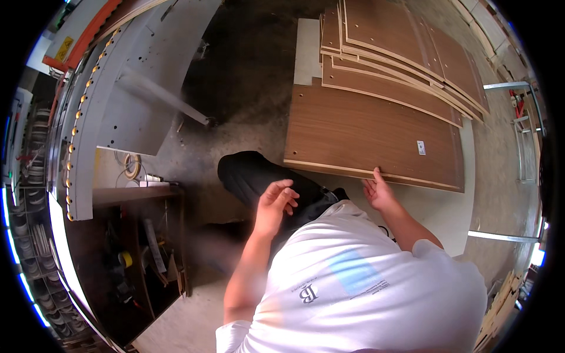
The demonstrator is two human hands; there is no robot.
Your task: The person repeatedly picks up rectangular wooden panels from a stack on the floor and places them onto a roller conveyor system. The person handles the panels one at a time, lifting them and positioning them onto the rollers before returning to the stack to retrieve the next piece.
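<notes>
Head view: the right hand [379, 192], loosely spread, touches the near edge of the brown panel [359, 130] right of centre while the left hand [275, 203], half-curled, appears empty, so a one-sided pull could skew the uneven boards [385, 29] at upper right.

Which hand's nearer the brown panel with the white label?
Right. The right hand is at the near edge of the brown panel; the left hand is apart from it, over the dark trousers.

Floor [247, 126]: grey, dk twd top ctr.
Cabinet [135, 195]: dk brn, open-front, lwr L.
Light strips [26, 288]: brt, far L.
</notes>
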